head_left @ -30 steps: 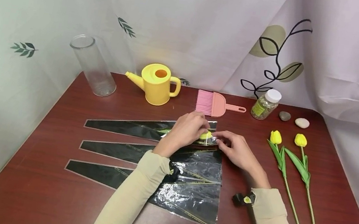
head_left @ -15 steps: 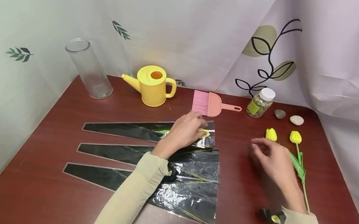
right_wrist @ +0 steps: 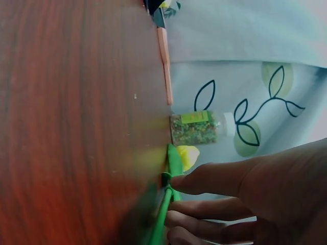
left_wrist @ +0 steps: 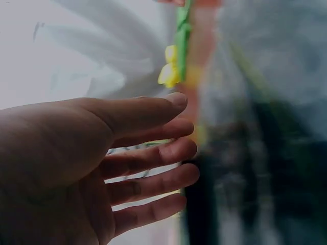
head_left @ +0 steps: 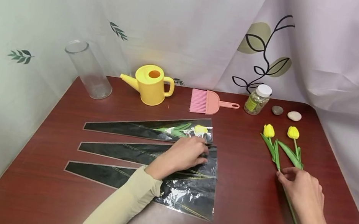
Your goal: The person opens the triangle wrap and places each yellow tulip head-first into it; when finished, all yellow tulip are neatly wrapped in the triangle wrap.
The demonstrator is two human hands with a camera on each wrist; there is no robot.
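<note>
My right hand (head_left: 303,200) pinches the stem of a yellow tulip (head_left: 268,131) just below its leaves. In the right wrist view, thumb and fingertips meet at the green stem (right_wrist: 162,217). A second tulip (head_left: 293,133) lies beside it, its lower stem hidden by the hand. My left hand (head_left: 184,154), fingers loosely extended and holding nothing, is over the middle black-and-clear flower sleeve (head_left: 100,149). Behind that, the back sleeve (head_left: 111,127) has a tulip (head_left: 201,129) inside. The front sleeve (head_left: 100,173) lies flat. The left palm (left_wrist: 56,143) appears close in the left wrist view.
Along the back of the table (head_left: 237,213) stand a clear glass vase (head_left: 92,75), a yellow watering can (head_left: 152,88) and a jar with a white lid (head_left: 257,100). A pink brush with dustpan (head_left: 212,103) and two stones (head_left: 294,116) lie there too.
My right hand has moved from the back sleeve to the tulips on the right and taken hold of a stem. The left hand has left the sleeved tulip and shifted toward the middle sleeve.
</note>
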